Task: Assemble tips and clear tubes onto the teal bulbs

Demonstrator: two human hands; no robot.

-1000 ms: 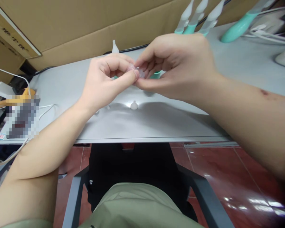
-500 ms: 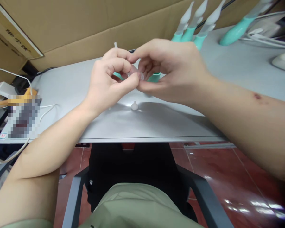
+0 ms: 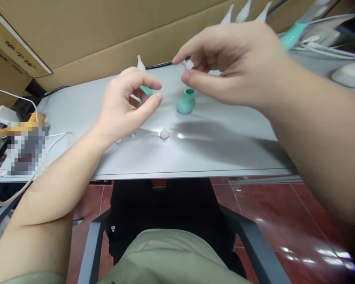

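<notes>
My left hand (image 3: 128,104) hovers over the grey table with thumb and fingers apart, holding nothing that I can see. My right hand (image 3: 230,63), further back and to the right, pinches a small translucent plastic piece (image 3: 188,64) between thumb and fingers. Below it a teal rubber bulb (image 3: 185,103) stands with its round mouth open. Nearer the front lies a small whitish translucent cap-like part (image 3: 164,134). Behind my left hand is another teal bulb (image 3: 146,91), mostly covered, with a white pointed tip (image 3: 141,63) showing above the hand.
Several white pointed tips (image 3: 243,12) of teal-based devices rise behind my right hand. Another teal device (image 3: 294,35) leans at the back right beside white cables (image 3: 322,49). A blurred-out item (image 3: 29,150) and a yellow object (image 3: 23,128) lie left. Cardboard (image 3: 106,35) walls the back.
My hands, together before, have come apart. The right moved back and right with the small translucent piece, while the left let go and opened. The teal bulb between them is now uncovered.
</notes>
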